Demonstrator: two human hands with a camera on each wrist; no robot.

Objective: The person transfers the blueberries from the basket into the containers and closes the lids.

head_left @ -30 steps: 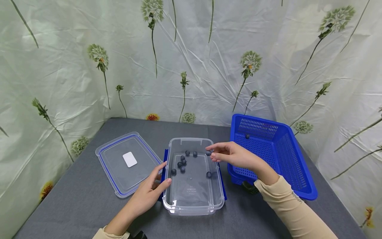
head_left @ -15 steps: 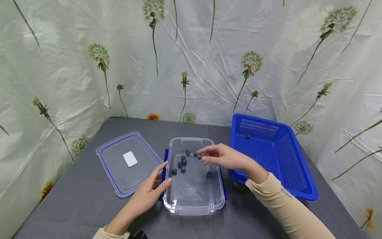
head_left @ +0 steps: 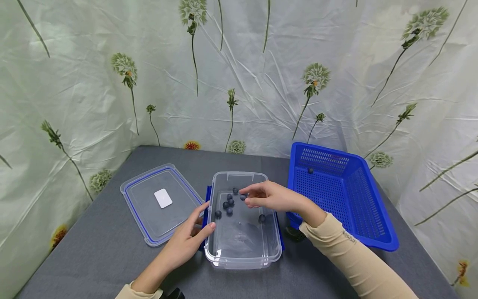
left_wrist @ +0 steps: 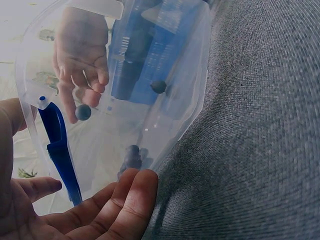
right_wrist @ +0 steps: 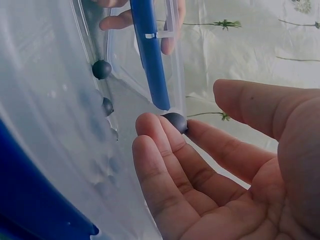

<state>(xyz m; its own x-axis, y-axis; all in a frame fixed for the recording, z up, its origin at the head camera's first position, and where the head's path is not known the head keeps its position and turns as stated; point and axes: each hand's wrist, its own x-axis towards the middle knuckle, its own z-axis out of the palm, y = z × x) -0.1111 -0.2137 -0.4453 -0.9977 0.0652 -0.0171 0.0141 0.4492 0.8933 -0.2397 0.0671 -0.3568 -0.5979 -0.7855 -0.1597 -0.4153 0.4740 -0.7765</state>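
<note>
the right hand (head_left: 267, 196) hangs over the clear box (head_left: 224, 257), its fingertips touching, perhaps loosely pinching, a little dark ball (right_wrist: 175, 121), while the left hand (head_left: 186, 241) lies flat on the box's left side.

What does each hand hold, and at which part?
The right hand pinches one dark berry at its fingertips. The left hand touches the clear box at its left wall.
</note>
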